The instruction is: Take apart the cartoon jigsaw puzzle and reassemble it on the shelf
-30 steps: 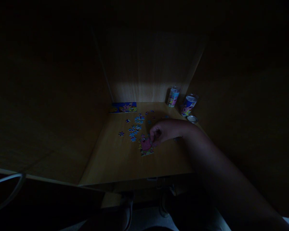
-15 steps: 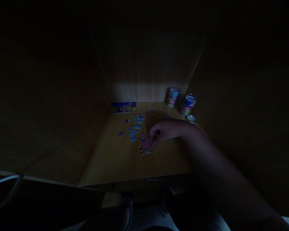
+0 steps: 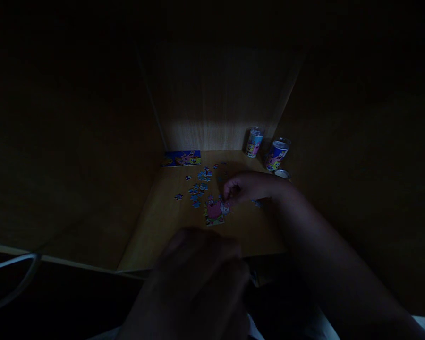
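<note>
A small joined patch of a pink and blue jigsaw puzzle (image 3: pixel 215 211) lies on a wooden desk (image 3: pixel 170 226). My right hand (image 3: pixel 250 187) rests just right of its top corner, fingers curled and pinched at the patch's edge; whether a piece is between them is too dark to see. Loose puzzle pieces (image 3: pixel 198 188) lie scattered left of and behind that hand. My left hand (image 3: pixel 198 274) is raised in the dark foreground near the desk's front edge, back toward me, fingers not visible.
Two printed cans (image 3: pixel 254 141) (image 3: pixel 276 154) stand at the back right with a round lid (image 3: pixel 281 174) beside them. A printed picture card (image 3: pixel 182 158) leans at the back wall. Wooden side panels enclose the desk. The scene is very dim.
My left hand has come up into view in the foreground. My right hand has shifted slightly back and right along the joined puzzle patch.
</note>
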